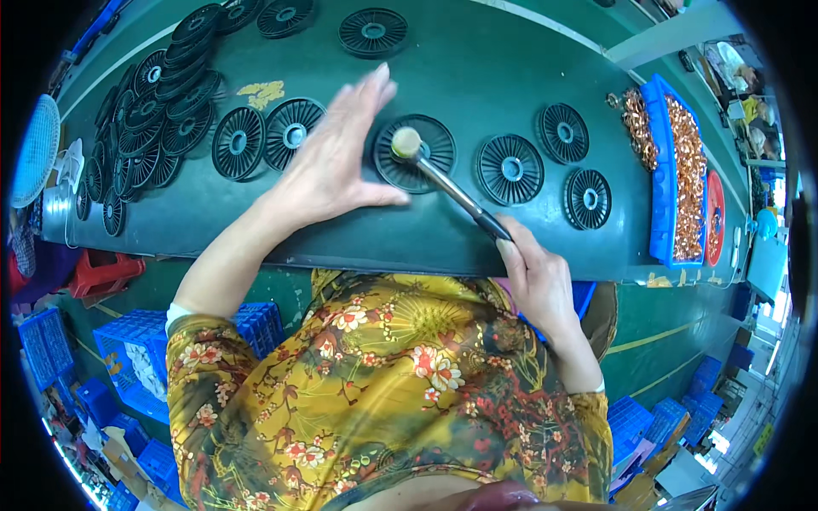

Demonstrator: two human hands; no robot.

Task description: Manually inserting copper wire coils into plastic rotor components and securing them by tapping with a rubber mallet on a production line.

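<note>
Head view. A dark green tabletop (503, 77) carries the workpieces. The central black spoked wheel (436, 143) lies flat on it, between the two hands. The right hand (537, 277) has its grip closed around the dark handle (490, 224) of a mallet (452, 194). The mallet's pale head (406, 142) is positioned over the central wheel; contact between the two cannot be determined. The left hand (334, 157) has its grip spread, thumb apart from the fingers, and holds nothing. It is located to the left of the central wheel and partly overlaps the adjacent wheel (294, 136) in this view.

Three more wheels (509, 170) lie to the right of the mallet head. A heap of black wheels (149, 119) occupies the left end of the tabletop. At the right end, a blue tray (659, 175) contains small copper-coloured parts (687, 170); a loose pile of similar parts (637, 128) lies just beside its left wall.
</note>
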